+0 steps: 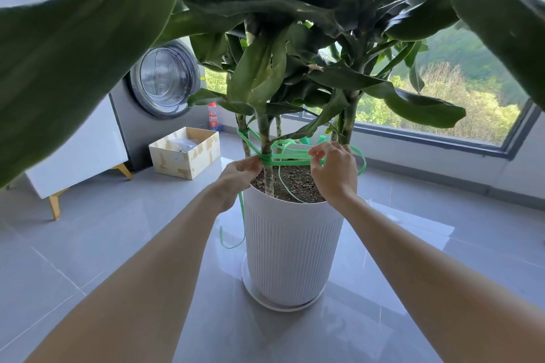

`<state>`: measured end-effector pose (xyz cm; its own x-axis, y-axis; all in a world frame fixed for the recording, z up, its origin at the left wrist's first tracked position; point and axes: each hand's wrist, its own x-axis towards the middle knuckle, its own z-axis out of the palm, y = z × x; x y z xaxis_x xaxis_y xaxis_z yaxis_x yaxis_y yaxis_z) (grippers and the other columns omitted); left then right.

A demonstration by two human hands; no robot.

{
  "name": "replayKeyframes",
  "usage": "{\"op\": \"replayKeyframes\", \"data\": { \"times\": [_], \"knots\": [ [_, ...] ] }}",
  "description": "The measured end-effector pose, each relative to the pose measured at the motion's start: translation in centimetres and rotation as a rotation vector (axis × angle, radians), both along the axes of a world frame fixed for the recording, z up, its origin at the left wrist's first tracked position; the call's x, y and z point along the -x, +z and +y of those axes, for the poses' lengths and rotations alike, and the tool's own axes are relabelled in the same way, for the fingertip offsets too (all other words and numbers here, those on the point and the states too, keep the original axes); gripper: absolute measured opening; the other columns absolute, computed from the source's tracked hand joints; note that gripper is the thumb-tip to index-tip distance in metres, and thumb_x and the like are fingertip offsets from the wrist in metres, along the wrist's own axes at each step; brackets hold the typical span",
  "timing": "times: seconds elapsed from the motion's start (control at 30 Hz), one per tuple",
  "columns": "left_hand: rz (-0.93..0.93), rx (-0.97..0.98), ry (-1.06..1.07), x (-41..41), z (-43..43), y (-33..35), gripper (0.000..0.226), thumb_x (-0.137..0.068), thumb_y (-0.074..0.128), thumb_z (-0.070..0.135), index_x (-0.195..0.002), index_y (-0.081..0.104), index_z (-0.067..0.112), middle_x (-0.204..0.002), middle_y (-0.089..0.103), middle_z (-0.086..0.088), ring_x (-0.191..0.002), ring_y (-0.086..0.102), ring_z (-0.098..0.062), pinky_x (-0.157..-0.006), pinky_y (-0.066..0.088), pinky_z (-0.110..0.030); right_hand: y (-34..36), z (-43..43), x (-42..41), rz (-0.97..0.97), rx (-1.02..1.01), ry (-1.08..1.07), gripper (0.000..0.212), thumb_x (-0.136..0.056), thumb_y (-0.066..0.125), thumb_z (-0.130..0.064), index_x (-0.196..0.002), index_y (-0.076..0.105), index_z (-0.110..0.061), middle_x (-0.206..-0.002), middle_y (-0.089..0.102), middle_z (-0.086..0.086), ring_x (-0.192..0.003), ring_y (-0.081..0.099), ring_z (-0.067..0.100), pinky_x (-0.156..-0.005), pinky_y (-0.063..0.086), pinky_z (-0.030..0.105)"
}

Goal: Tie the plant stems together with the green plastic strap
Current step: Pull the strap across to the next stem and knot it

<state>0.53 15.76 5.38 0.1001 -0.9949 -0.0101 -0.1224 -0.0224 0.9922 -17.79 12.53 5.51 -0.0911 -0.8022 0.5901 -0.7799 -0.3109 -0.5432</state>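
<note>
A tall leafy plant grows from a white ribbed pot [290,247] full of brown soil. Its front stem [267,138] is wrapped with the green plastic strap [290,160], which also loops round the left stem [242,132] and runs right toward the stems [348,124] at the far side. My left hand [240,174] pinches the strap right at the wraps on the front stem. My right hand [331,169] pinches the strap further right, above the soil. A loose strap end hangs down the pot's left side to the floor.
Large leaves hang close overhead and to both sides. A cardboard box [185,152] sits on the grey tiled floor left of the pot, a washing machine [159,88] behind it, a white cabinet [76,150] further left. A window sill [427,138] runs behind the plant.
</note>
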Motion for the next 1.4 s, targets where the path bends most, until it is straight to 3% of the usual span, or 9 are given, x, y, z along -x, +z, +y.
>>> {"op": "replayKeyframes", "data": {
  "times": [0.23,0.4,0.53,0.63,0.73,0.97,1.17,1.27,1.4],
  "knots": [
    [-0.034,-0.068,-0.120,-0.3,-0.5,0.1,0.038,-0.099,0.045,0.026,-0.136,0.046,0.026,-0.139,0.046,0.002,-0.127,0.039,-0.018,-0.099,0.034,-0.033,0.7,-0.5,-0.7,0.109,0.009,0.008,0.020,-0.091,0.056,-0.020,-0.106,0.068,-0.019,-0.102,0.069,-0.003,-0.107,0.044,0.020,-0.091,0.035,0.034],
    [-0.134,-0.023,-0.135,-0.3,-0.5,0.1,0.041,-0.101,0.040,0.027,-0.142,0.038,0.028,-0.146,0.040,0.005,-0.134,0.035,-0.017,-0.096,0.033,-0.029,1.6,-0.5,-1.6,0.277,0.083,0.136,0.023,-0.094,0.052,-0.016,-0.109,0.069,-0.016,-0.108,0.068,0.002,-0.105,0.057,0.019,-0.097,0.039,0.033],
    [-0.135,0.004,-0.137,-0.5,-0.4,0.0,0.041,-0.100,0.040,0.028,-0.141,0.039,0.029,-0.144,0.043,0.006,-0.128,0.038,-0.014,-0.093,0.032,-0.029,2.2,-1.7,-2.7,0.256,-0.125,0.222,0.033,-0.097,0.038,-0.017,-0.111,0.068,-0.011,-0.113,0.066,0.010,-0.093,0.061,0.026,-0.089,0.047,0.036],
    [-0.140,0.016,-0.139,-0.5,-0.4,0.0,0.040,-0.101,0.040,0.028,-0.141,0.039,0.029,-0.142,0.044,0.005,-0.124,0.040,-0.013,-0.095,0.032,-0.029,1.9,-2.1,-3.3,0.340,-0.221,0.264,0.040,-0.096,0.033,-0.017,-0.115,0.062,-0.035,-0.114,0.067,0.006,-0.102,0.059,0.025,-0.096,0.036,0.040],
    [-0.138,0.014,-0.133,-0.6,-0.5,-0.1,0.040,-0.100,0.041,0.027,-0.140,0.041,0.029,-0.143,0.044,0.004,-0.131,0.038,-0.015,-0.099,0.031,-0.031,1.9,-2.0,-3.2,0.367,-0.257,0.258,0.041,-0.097,0.029,-0.017,-0.114,0.060,-0.039,-0.110,0.066,0.001,-0.105,0.057,0.022,-0.099,0.031,0.044],
    [-0.140,0.012,-0.117,-0.5,-0.4,0.0,0.038,-0.100,0.042,0.026,-0.139,0.043,0.030,-0.139,0.048,0.003,-0.116,0.042,-0.013,-0.092,0.033,-0.029,2.5,-1.4,-2.4,0.527,-0.148,0.099,0.033,-0.099,0.026,-0.024,-0.101,0.058,-0.014,-0.073,0.057,0.003,-0.070,0.052,0.022,-0.087,0.040,0.039],
    [-0.163,0.052,-0.045,-0.1,0.1,0.4,0.034,-0.098,0.048,0.021,-0.132,0.054,0.022,-0.118,0.057,0.004,-0.108,0.046,-0.012,-0.096,0.039,-0.029,2.9,-0.4,-0.6,0.533,-0.199,0.039,0.016,-0.094,0.040,-0.012,-0.092,0.055,-0.006,-0.076,0.055,0.010,-0.068,0.055,0.025,-0.054,0.039,0.028],
    [-0.410,0.238,0.198,-0.2,0.4,0.2,0.022,-0.091,0.059,0.022,-0.107,0.072,0.015,-0.103,0.071,0.002,-0.089,0.058,-0.009,-0.081,0.042,-0.022,2.9,-0.2,0.7,0.489,-0.225,0.108,0.026,-0.091,0.041,-0.005,-0.111,0.057,-0.002,-0.073,0.058,0.012,-0.056,0.052,0.022,-0.041,0.034,0.025],
    [-0.912,0.500,0.389,-0.1,1.6,0.9,0.028,-0.087,0.055,0.031,-0.067,0.071,0.019,-0.069,0.068,0.005,-0.065,0.059,-0.014,-0.061,0.045,-0.024,2.7,0.6,1.8,0.439,-0.185,0.195,0.045,-0.091,0.041,-0.004,-0.135,0.049,-0.009,-0.093,0.069,0.017,-0.066,0.064,0.028,-0.060,0.056,0.040]
  ]
}}
